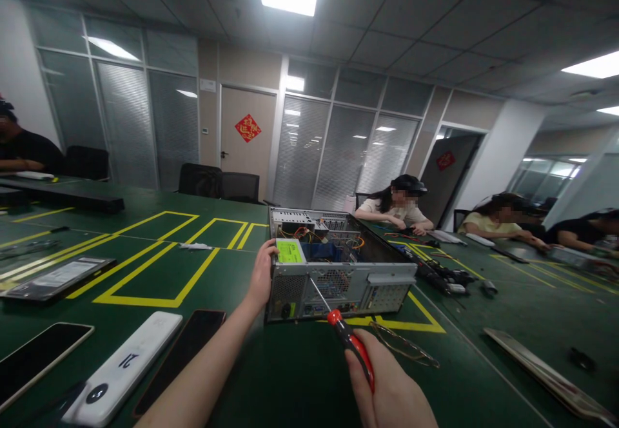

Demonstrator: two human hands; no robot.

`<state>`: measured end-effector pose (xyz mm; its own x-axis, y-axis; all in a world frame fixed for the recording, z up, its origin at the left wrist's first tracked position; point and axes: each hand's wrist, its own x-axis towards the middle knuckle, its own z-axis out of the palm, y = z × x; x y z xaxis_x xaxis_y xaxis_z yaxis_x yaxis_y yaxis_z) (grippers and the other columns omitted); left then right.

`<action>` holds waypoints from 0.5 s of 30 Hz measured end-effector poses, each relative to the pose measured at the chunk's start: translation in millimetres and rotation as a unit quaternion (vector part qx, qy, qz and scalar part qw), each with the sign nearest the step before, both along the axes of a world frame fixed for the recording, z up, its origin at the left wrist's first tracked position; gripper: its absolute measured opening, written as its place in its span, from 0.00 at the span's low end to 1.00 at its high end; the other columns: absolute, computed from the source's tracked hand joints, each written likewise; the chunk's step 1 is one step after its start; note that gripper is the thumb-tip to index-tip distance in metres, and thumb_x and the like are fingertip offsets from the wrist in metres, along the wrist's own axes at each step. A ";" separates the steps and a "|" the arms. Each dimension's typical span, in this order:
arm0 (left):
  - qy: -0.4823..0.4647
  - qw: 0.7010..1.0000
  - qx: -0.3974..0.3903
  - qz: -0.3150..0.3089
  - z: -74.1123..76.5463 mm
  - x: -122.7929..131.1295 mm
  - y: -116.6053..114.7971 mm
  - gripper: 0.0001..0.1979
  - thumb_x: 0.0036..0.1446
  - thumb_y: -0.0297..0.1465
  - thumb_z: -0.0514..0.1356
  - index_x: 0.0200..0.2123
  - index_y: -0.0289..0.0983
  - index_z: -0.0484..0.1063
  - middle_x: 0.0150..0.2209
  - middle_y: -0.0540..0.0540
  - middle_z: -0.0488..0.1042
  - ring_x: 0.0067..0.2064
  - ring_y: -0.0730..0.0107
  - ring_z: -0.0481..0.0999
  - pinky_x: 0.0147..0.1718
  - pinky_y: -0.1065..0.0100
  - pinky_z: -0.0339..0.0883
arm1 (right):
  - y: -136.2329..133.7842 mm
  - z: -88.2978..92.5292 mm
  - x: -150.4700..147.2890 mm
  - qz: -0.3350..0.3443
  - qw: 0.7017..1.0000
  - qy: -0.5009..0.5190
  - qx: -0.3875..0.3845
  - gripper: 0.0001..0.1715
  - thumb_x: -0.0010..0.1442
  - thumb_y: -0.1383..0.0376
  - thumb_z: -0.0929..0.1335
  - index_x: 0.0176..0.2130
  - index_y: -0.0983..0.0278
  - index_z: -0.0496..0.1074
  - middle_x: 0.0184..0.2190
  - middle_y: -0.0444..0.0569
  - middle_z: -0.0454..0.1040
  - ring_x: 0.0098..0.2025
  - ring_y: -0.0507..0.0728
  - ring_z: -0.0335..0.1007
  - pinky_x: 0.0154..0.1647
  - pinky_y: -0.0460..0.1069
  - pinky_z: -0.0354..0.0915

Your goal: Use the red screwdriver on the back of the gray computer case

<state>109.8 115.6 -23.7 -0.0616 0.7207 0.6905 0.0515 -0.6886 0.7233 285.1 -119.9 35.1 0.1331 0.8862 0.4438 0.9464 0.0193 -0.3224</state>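
An opened desktop computer case (341,286) lies on the table in front of me, its rear panel facing me. Inside it are coloured cables and a power supply with a bright green label (289,252). My left hand (262,273) is closed around the near left corner of the case, beside that label. In my right hand (387,376) is a red and black screwdriver (351,340), gripped by the handle. Its thin shaft slants up to the rear panel, with the tip at or very near the panel left of the round vent; exact contact is hard to make out.
Left of the case lie a hard drive (60,278), a white device marked 21 (126,363) and two dark phones. Glasses (406,344) rest near my right hand. Black cables (445,273) lie at the right. Several people sit around the green table (464,357).
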 end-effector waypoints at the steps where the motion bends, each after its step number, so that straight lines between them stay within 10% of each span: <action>1: 0.000 1.000 0.000 -0.001 0.1 0.0 -0.1 0.23 0.66 0.47 0.41 0.42 0.40 0.69 0.59 0.42 0.67 0.63 0.61 0.64 0.64 0.55 0.56 | 0.0 1.7 -0.6 -0.003 1.000 0.017 -0.020 0.22 0.67 0.52 0.57 0.50 0.61 0.67 0.37 0.54 0.80 0.33 0.60 0.80 0.29 0.50 0.73; 10: -0.017 1.000 0.008 0.000 -2.9 2.6 3.0 0.23 0.66 0.47 0.42 0.42 0.40 0.70 0.59 0.43 0.67 0.63 0.62 0.65 0.65 0.56 0.55 | -1.0 16.3 -5.8 0.018 0.968 0.161 -0.194 0.13 0.56 0.60 0.64 0.42 0.59 0.63 0.31 0.48 0.77 0.30 0.59 0.75 0.30 0.51 0.66; 15: -0.013 1.000 0.015 0.005 -3.0 2.6 3.1 0.22 0.67 0.46 0.42 0.42 0.40 0.70 0.59 0.42 0.67 0.62 0.62 0.66 0.64 0.55 0.56 | -0.2 25.1 -3.3 0.026 0.946 0.281 -0.162 0.10 0.57 0.57 0.65 0.37 0.59 0.61 0.28 0.42 0.69 0.29 0.55 0.68 0.31 0.49 0.61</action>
<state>112.4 118.7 -26.7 -0.0873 0.6992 0.7096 0.0403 -0.7092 0.7038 281.8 -120.1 60.2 0.2196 0.9754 0.0210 0.6249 -0.1241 -0.7708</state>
